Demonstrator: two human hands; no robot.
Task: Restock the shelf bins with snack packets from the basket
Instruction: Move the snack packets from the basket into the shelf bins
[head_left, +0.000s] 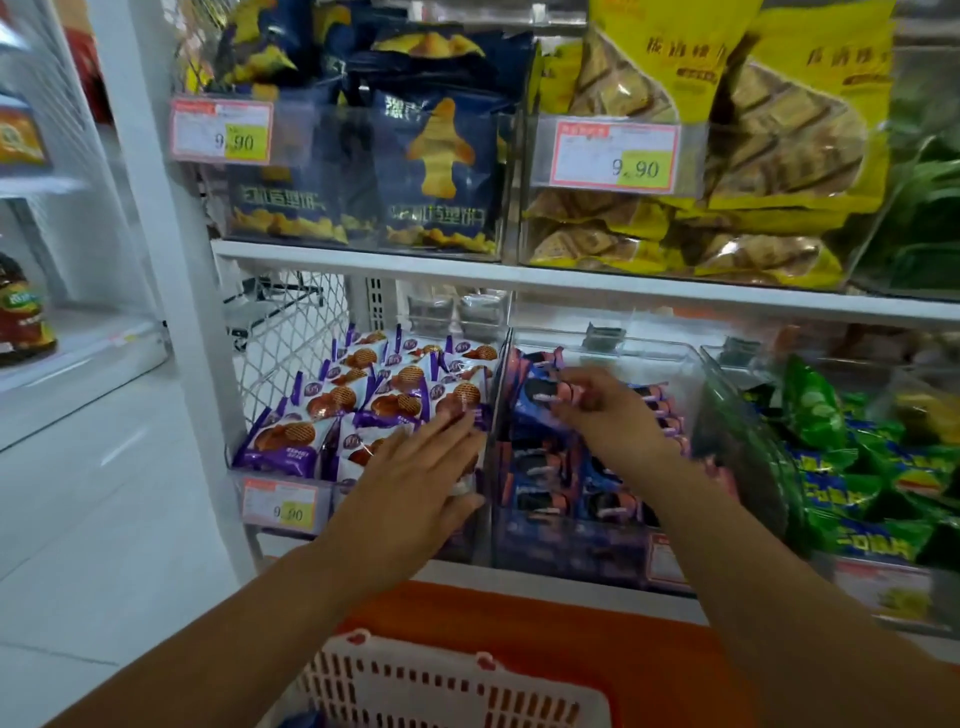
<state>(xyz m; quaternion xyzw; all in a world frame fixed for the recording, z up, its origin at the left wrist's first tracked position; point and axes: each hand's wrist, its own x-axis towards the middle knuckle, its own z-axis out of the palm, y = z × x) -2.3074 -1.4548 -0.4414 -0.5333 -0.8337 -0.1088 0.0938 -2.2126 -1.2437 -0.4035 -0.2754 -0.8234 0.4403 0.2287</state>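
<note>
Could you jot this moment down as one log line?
left hand: flat on purple packets | right hand: over blue packets, grip blurred | basket: at bottom of view

Head view, downward, close to shelf bins (597, 540)

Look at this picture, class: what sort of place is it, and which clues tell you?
Most likely a shop's snack aisle: clear shelf bins packed with snack packets, price tags reading 9.90 on the bin fronts, and a plastic basket below the person's arms.
</note>
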